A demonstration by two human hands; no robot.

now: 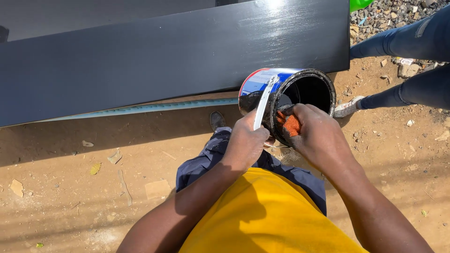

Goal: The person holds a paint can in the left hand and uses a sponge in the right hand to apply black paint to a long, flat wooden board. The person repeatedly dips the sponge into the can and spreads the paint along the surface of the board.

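Black-crusted round paint can (300, 89), left hand (246, 140) gripping white handle (263, 100).

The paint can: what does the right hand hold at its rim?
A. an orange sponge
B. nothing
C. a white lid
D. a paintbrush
A: the right hand presses an orange sponge against the rim of the tilted can, while the left hand grips the can's white handle.
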